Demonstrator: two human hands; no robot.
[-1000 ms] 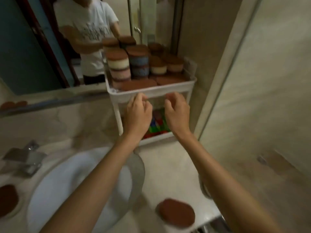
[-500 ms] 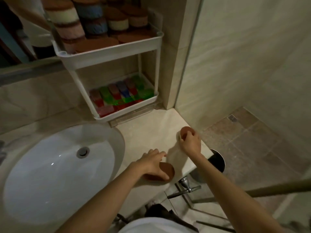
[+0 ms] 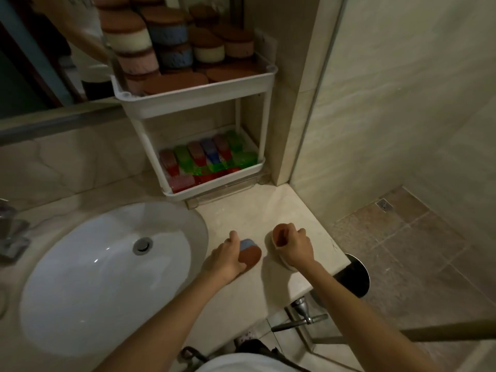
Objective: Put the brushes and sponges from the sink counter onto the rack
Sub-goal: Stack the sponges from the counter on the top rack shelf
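My left hand [image 3: 225,260] grips a brown-topped sponge with a blue body [image 3: 249,252] just above the counter [image 3: 257,213] right of the sink. My right hand [image 3: 294,249] holds a second brown-topped sponge with a pale body [image 3: 279,237], tilted on its side near the counter's right edge. The white two-tier rack [image 3: 198,102] stands at the back of the counter. Its top tier carries stacks of brown-topped sponges [image 3: 150,41]. The bottom tier holds several coloured brushes [image 3: 206,157].
A white oval sink [image 3: 80,277] fills the left, with a metal faucet [image 3: 10,232] at the far left edge. A mirror runs behind the rack. Right of the counter lie a tiled wall, a brown tiled floor and a dark round bin [image 3: 354,275] below.
Both hands left the rack's lower tier and dropped to the near counter. Each hand took hold of a sponge, and the left one's sponge has lifted so its blue body shows.
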